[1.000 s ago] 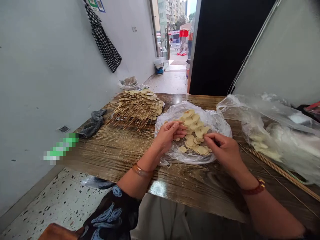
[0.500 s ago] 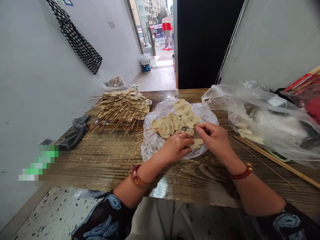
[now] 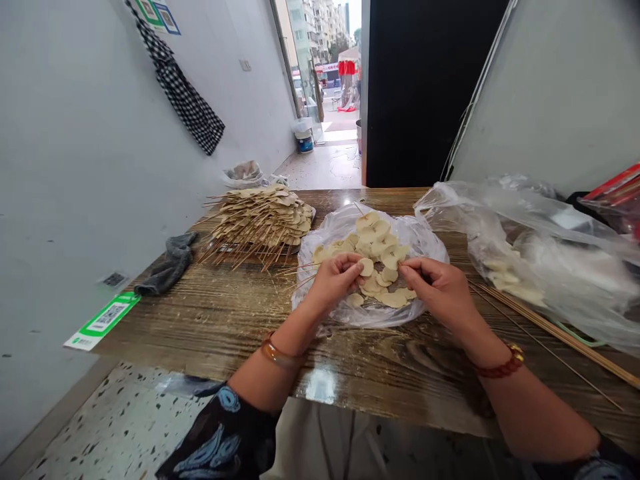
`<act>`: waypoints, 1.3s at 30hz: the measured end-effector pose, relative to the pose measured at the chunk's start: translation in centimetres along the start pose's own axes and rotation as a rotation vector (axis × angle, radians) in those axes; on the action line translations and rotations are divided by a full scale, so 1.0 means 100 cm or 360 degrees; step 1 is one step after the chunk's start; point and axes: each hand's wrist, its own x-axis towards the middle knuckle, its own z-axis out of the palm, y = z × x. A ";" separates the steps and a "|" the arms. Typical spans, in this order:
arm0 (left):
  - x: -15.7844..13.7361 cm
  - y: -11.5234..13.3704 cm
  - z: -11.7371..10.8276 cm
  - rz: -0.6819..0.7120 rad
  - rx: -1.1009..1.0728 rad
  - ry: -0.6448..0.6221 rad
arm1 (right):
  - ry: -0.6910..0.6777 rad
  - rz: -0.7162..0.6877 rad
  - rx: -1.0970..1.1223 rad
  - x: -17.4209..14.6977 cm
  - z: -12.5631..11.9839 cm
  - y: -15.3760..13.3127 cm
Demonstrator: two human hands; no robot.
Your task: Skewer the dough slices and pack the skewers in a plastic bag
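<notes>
Left hand (image 3: 340, 279) pinching disc (image 3: 367, 267), right hand (image 3: 440, 288) gripping skewered discs (image 3: 376, 231); tabletop (image 3: 370, 357) between bag (image 3: 425, 240) and near edge (image 3: 390, 411)

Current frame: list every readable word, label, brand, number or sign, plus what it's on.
Nothing legible.
Green-and-white rectangular QR card at the left edge of the brown wooden table: print too small.
Green-bordered rectangular sign and blue-bordered rectangular sign, upper left: too small.
Pink-and-white banner outdoors: characters too blurred.
Blue-and-white plastic bucket: any label too small.
</notes>
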 end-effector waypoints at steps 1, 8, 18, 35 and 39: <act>0.000 0.003 -0.004 0.0006 -0.0063 0.0074 | -0.0034 -0.0002 0.0004 -0.001 0.000 0.000; 0.000 0.019 -0.033 0.0203 -0.0276 0.0523 | -0.0331 -0.0102 -0.0054 -0.006 0.001 0.001; 0.002 0.020 -0.047 0.0321 -0.0411 0.0737 | -0.0484 -0.0230 -0.0196 -0.008 0.002 -0.001; 0.000 0.023 -0.047 0.0466 -0.0161 0.0800 | -0.0485 -0.0285 -0.0273 -0.008 0.006 0.000; 0.001 0.020 -0.046 0.0497 -0.0056 0.0825 | -0.0466 -0.0323 -0.0301 -0.009 0.006 0.000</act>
